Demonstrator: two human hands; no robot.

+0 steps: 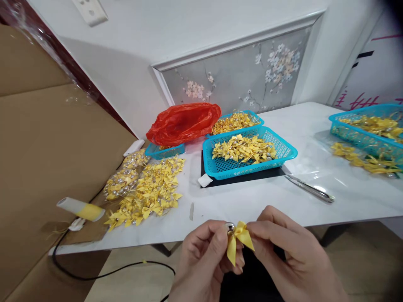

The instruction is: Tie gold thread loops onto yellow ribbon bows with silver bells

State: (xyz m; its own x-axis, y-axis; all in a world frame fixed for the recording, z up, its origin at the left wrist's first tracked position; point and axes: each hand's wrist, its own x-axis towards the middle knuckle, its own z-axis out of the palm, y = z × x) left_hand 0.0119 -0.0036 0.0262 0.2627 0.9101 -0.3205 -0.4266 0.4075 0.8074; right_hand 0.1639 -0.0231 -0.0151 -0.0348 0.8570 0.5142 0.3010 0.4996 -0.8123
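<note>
My left hand pinches a small silver bell between thumb and forefinger, low in the middle of the view. Against the bell sits a yellow ribbon bow with two tails hanging down. My right hand is closed on the bow's right side with thumb and forefinger. Both hands are in front of the table's near edge. Beyond them a blue basket holds many yellow bows with bells, and a heap of similar bows lies to the left on the white table.
Scissors or tweezers of silver metal lie right of centre. A red plastic bag rests on a small blue basket at the back. Another blue basket stands far right. A cardboard box rises at left, with a black cable below.
</note>
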